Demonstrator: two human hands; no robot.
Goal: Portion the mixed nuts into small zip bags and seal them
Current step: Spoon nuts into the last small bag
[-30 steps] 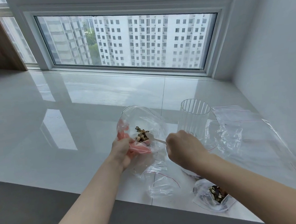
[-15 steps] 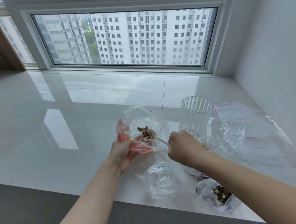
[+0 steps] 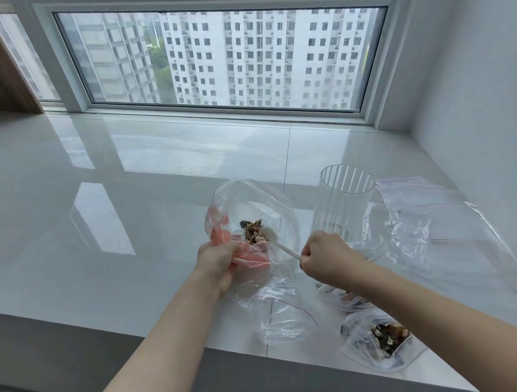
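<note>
No text, label or number can be read anywhere

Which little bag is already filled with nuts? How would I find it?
Start at the tall ribbed clear cup on the white ledge and come towards the ledge's near edge. The filled bag lies there flat, below the right arm. Its dark heap of nuts marks it; the flat bag to its left looks empty.

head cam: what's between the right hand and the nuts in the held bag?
In the head view, only the white spoon spans that stretch: the right hand grips its handle and its bowl reaches the nuts inside the bag that the left hand holds.
</note>
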